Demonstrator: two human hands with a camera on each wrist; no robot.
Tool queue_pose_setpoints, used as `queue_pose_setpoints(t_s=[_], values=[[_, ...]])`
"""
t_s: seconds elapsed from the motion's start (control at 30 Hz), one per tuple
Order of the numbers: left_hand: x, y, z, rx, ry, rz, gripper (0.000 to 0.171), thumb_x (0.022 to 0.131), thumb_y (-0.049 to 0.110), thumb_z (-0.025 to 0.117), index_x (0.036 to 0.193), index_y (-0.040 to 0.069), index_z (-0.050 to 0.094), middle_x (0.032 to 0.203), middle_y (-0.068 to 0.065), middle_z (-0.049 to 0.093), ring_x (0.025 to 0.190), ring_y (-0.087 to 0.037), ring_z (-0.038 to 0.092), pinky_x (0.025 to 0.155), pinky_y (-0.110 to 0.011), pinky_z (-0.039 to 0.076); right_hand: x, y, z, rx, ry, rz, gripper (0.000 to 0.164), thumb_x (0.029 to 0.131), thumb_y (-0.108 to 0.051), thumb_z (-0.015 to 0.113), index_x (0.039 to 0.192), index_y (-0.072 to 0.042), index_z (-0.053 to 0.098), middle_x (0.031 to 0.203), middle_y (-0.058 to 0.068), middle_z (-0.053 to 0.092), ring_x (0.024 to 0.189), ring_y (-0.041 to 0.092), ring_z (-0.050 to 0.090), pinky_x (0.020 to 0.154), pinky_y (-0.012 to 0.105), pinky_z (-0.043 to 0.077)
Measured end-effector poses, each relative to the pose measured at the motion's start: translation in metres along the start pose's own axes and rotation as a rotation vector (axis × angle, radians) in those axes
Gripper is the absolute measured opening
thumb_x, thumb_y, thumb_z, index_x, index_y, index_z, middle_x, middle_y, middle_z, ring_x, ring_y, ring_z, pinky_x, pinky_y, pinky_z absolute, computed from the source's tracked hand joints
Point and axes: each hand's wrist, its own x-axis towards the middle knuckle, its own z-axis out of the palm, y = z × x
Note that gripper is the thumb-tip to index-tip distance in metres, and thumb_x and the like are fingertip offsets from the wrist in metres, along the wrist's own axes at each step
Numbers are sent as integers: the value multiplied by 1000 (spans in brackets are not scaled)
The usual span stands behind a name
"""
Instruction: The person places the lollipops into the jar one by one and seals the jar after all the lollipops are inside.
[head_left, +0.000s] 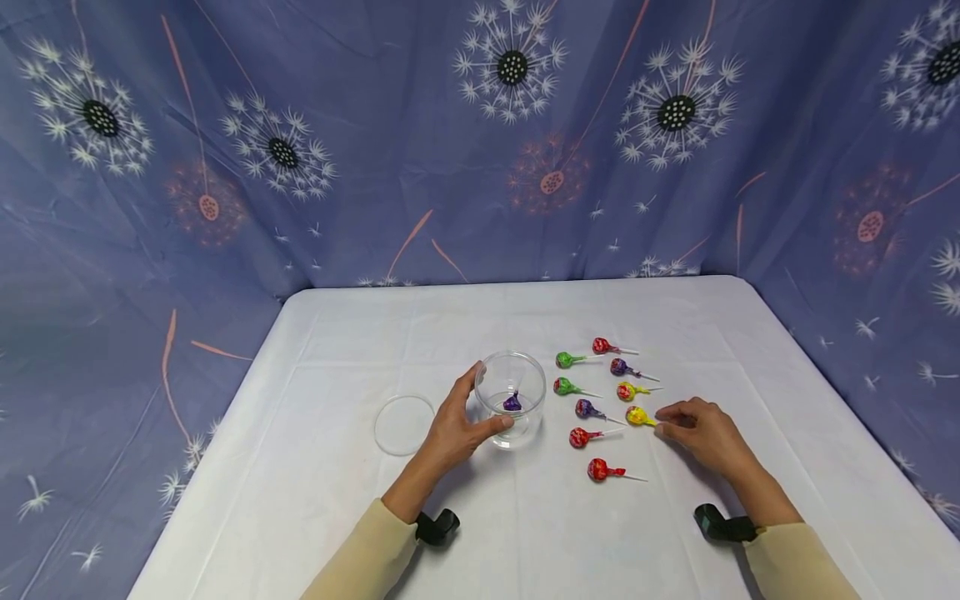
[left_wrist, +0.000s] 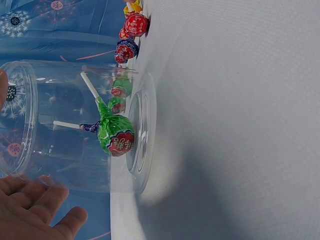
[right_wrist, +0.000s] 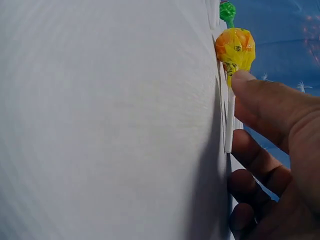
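Observation:
My left hand (head_left: pixel 455 423) holds a clear plastic jar (head_left: pixel 531 425), its thumb near the rim and fingers around the far side. A purple lollipop (head_left: pixel 512 402) shows inside the jar in the head view. From the left wrist, a green lollipop (left_wrist: pixel 116 134) also appears inside, stick up; the head view does not reveal it. On the right, my right hand (head_left: pixel 703 433) pinches a yellow lollipop (right_wrist: pixel 236 50) near the neck of its wrapper, thumb on the near side. The other fingers curl loosely below the white stick.
Several lollipops lie between the hands, among them a red one (head_left: pixel 597 470), a purple one (head_left: pixel 585 408), a green one (head_left: pixel 564 386) and another yellow one (head_left: pixel 627 391). A clear round lid (head_left: pixel 377 429) lies left of the jar on the white tablecloth (head_left: pixel 300 492).

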Motion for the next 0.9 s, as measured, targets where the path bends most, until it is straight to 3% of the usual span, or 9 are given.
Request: queue_pose_setpoints(t_s=[0.33,0.9], values=[[-1,0,0,12,5,17,96,73,46,78,149,19,26,150,-9,38,142,-29,31,114,-55,25,-3,5,7,14,31,21,20,82,-15,70,100,-9,73,89,6,57,84,20,43,67,28,31],[-1,1,0,16,2,10,95,74,44,78,149,20,26,150,-9,37,142,-30,31,115,-55,24,-6,3,13,30,112,32,11,81,-10,71,91,-8,74,84,5,56,82,19,41,65,28,29]])
